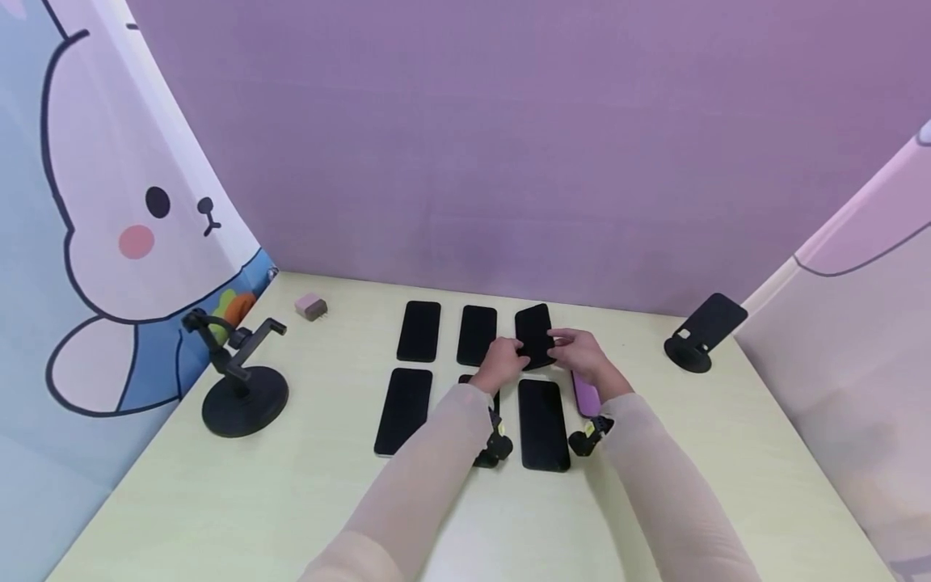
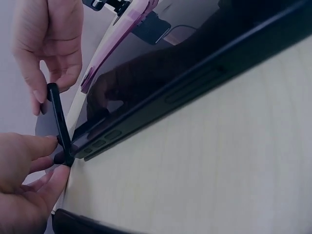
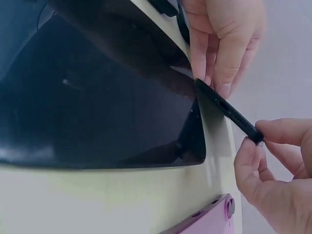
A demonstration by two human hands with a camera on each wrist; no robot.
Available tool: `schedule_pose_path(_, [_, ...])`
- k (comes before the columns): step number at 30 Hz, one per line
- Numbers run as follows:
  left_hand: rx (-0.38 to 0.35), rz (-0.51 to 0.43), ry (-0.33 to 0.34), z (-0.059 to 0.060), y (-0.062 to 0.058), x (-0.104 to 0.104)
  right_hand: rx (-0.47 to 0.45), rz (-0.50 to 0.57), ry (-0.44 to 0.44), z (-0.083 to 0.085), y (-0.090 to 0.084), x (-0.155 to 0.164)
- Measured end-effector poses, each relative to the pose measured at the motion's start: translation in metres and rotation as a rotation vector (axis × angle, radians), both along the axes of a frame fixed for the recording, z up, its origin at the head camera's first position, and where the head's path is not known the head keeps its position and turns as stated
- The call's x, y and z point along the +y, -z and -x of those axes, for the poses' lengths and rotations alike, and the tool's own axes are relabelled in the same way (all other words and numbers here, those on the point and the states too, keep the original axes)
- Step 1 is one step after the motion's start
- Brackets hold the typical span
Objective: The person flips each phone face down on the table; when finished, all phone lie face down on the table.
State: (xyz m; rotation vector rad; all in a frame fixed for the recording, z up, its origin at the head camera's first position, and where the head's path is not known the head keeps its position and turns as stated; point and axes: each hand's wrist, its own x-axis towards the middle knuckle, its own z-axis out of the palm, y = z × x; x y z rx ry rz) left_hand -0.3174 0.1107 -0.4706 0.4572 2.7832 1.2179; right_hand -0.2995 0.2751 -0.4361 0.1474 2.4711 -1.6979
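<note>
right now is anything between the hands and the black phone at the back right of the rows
Nothing visible. The left hand and right hand already pinch the black phone by its edges, tilted up off the table. A purple phone lies under the right wrist, not between either hand and it.

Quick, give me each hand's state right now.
Left hand: pinching the black phone.
Right hand: pinching the same phone's other side.

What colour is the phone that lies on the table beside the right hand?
The phone is purple-pink; the head view shows it best.
</note>
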Motion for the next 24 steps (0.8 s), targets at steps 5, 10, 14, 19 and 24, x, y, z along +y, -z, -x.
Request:
schedule_pose_path(5, [0.010,-0.017,-0.011,0.004,0.005,0.004,0.042,0.083,-0.014,0.001,0.002,0.003])
schedule_pose_path(10, [0.066,-0.042,0.019,0.020,0.024,0.009,0.035,0.154,-0.005,0.001,0.000,0.002])
schedule_pose_path(14, [0.057,-0.114,0.028,0.018,0.022,0.010,0.012,0.197,0.002,0.001,0.001,0.002])
schedule_pose_path(19, [0.045,-0.181,0.005,0.000,0.006,0.011,-0.010,0.244,-0.012,0.000,0.001,0.003])
schedule_pose_path(24, [0.045,-0.296,0.000,-0.004,0.005,0.012,-0.022,0.290,-0.028,-0.002,-0.002,0.003])
